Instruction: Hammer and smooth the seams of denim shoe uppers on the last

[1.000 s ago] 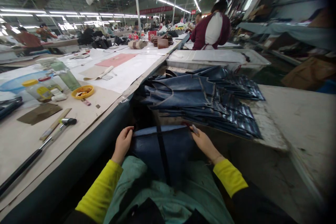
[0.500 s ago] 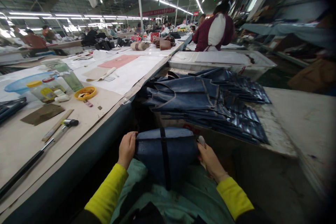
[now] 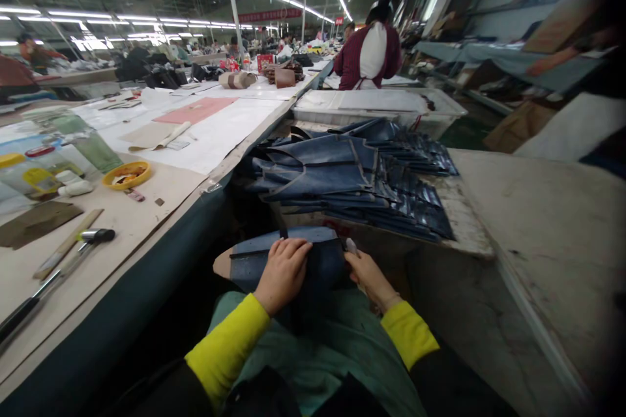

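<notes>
The left hand (image 3: pixel 283 273) covers the middle of the blue piece (image 3: pixel 325 257), whose lower part is lost in shadow. What pale object the right hand (image 3: pixel 369 277) has is too small to tell. The left edge cuts the black handle (image 3: pixel 24 309). In upper middle, the writing on the red banner (image 3: pixel 274 15) is too blurred for reading.

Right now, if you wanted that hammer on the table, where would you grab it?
I'd take the hammer by its black grip, with the left hand, from above on the near side. It lies along the table, its long grip towards me and its stubby head pointing away.
</notes>
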### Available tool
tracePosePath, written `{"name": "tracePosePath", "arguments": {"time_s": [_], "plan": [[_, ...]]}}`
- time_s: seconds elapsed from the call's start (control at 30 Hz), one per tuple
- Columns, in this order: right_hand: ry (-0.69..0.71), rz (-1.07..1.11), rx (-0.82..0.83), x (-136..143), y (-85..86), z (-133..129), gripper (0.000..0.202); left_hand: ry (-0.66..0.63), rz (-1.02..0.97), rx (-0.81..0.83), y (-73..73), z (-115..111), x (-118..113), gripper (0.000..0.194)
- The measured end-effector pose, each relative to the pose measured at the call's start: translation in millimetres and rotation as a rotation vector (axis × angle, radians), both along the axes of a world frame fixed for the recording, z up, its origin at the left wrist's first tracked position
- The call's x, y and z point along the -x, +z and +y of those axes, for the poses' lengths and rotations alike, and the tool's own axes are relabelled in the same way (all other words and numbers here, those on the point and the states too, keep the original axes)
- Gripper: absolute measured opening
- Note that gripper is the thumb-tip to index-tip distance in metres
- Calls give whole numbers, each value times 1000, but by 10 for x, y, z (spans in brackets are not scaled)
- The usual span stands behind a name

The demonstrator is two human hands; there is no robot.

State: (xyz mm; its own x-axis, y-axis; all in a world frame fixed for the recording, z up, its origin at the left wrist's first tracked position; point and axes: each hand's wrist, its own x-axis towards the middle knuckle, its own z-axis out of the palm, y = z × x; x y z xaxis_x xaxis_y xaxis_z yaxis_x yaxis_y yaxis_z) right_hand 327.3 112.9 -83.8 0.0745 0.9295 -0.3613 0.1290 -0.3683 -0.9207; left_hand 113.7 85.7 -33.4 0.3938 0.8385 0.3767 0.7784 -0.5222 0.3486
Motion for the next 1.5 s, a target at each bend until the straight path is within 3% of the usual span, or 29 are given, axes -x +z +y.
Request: {"name": "tracePosePath", "arguments": {"time_s": [0.17,0.33,0.5,0.77,0.93,1.13,1.33,1.5], "plan": [[51,11,25,-45,108,4,15,-38,102,-16,-30,90,-212,45],[79,-7,45,-65,202,-39,16,-39,199,-91,-105,63,-230,47],[74,-46,30,-36,168,-85,16,-24,279,-165,-144,-16,-219,48],[162,-206,-77,-107,195,-63,17,28,300,-81,14,-49,-345,34],[210,-293,-164,-129,262,-38,18,-22,291,0,75,52,-494,33],[272,-303,-191,-193,262,-132,35,-93,321,25,98,152,-600,32],[271,-568,-352,-347,248,-115,46,-124,374,9,57,163,-607,26],[313,-794,-665,-288,319,-89,45,-123,345,7,67,181,-637,22]]}}
